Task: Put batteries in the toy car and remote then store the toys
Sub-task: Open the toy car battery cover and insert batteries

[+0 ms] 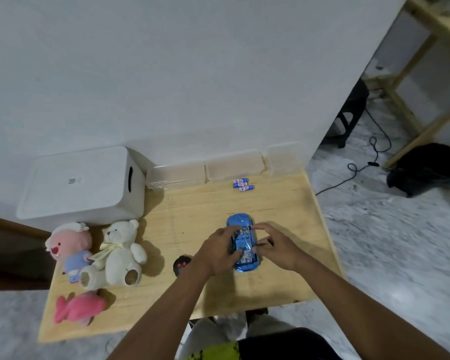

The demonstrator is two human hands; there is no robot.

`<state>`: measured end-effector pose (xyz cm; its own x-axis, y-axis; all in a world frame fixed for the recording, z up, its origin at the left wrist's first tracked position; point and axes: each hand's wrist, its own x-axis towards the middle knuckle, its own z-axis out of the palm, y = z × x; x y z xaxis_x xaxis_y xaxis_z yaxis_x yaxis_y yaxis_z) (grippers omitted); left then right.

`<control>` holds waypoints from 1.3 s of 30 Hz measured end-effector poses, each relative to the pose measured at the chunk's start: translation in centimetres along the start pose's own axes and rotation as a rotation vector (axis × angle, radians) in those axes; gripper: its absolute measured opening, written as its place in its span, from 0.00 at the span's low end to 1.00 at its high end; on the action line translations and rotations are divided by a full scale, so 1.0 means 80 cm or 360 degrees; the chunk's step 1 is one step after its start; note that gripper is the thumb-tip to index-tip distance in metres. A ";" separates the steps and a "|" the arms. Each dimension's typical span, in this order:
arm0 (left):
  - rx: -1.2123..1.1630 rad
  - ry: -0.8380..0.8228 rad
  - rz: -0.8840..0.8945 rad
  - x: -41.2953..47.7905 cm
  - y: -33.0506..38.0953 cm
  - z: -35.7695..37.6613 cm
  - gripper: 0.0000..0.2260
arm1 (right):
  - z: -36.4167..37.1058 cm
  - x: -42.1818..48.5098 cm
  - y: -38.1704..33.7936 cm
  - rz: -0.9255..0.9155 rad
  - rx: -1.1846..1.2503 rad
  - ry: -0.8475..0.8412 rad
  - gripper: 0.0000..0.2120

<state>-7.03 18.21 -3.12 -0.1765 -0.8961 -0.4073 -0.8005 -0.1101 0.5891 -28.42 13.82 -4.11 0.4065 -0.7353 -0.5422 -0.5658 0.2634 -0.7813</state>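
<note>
Gripping the blue toy car [242, 242] from both sides, left hand [216, 252] and right hand [276, 246] steady it at frame centre, probably for battery access. Batteries [242, 184] wait above, remote [181, 265] left.

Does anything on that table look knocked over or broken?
Nothing looks broken. The blue toy car lies belly-up between both hands, which fits battery work. The pink plush lies flat near the table's front corner, while the other two sit up.
</note>
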 end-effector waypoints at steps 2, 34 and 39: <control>-0.0089 0.0031 -0.0012 -0.005 0.006 0.003 0.29 | 0.004 0.001 0.001 0.0042 0.0117 0.0004 0.26; -0.1017 0.0395 0.0079 -0.007 0.049 -0.084 0.26 | -0.038 0.013 -0.128 -0.0379 -0.0111 0.0448 0.27; -0.1059 0.0404 0.0052 -0.002 0.048 -0.084 0.28 | -0.042 0.013 -0.137 -0.0485 -0.0275 0.0606 0.25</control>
<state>-6.26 15.01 3.91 0.0093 -0.9670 -0.2545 -0.2633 -0.2479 0.9323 -24.23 8.10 4.91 0.2998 -0.9462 -0.1217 -0.5858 -0.0819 -0.8063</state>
